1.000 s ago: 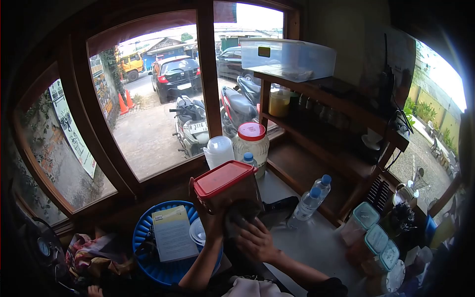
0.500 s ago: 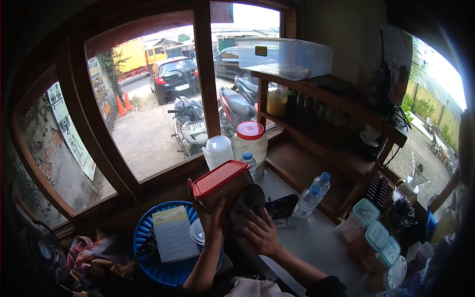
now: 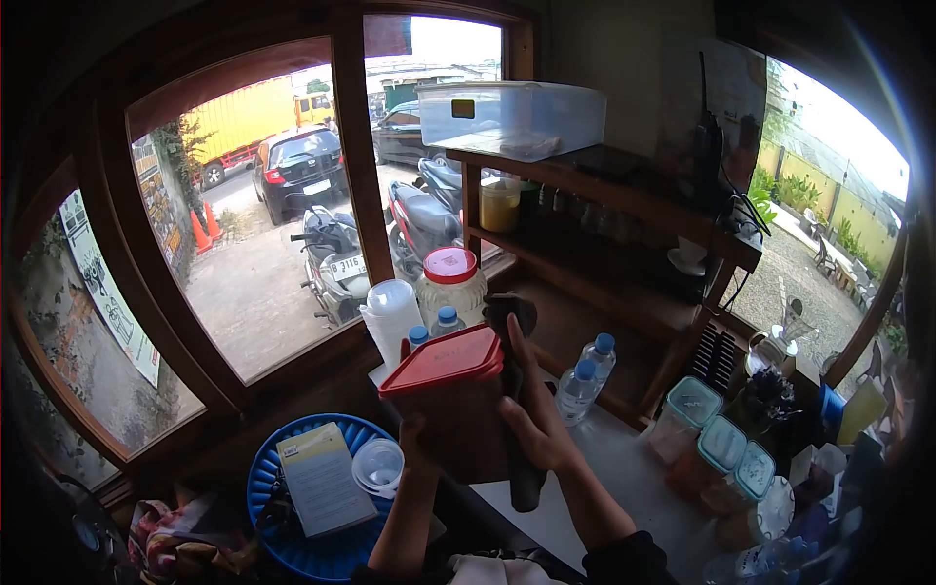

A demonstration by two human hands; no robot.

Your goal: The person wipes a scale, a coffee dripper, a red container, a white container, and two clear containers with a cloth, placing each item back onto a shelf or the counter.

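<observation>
Not much writing can be read here. The plate of the motorbike (image 3: 336, 268) outside, far beyond your fingers, begins with "B"; the rest is too small to read. The booklet (image 3: 317, 478) in the blue basket (image 3: 261, 487), just to the left of your left fingers, has printed lines under a yellow band, also too small. The yellow label on the clear box (image 3: 507, 117), high above your fingertips, cannot be read.

Your left hand (image 3: 417, 450) has its fingers curled around the lower part of the brown container (image 3: 453, 414) and holds it in the air, red lid (image 3: 444, 359) on top. Your right hand (image 3: 536, 419) has its fingers nearly straight, and they pin a dark cloth (image 3: 509, 317) against the right wall of the container. Two water bottles (image 3: 577, 390) stand just behind your right fingers.

Compared with half a second ago, the container is higher. Your right hand has moved from its front to its side, and the cloth now reaches above the lid.
</observation>
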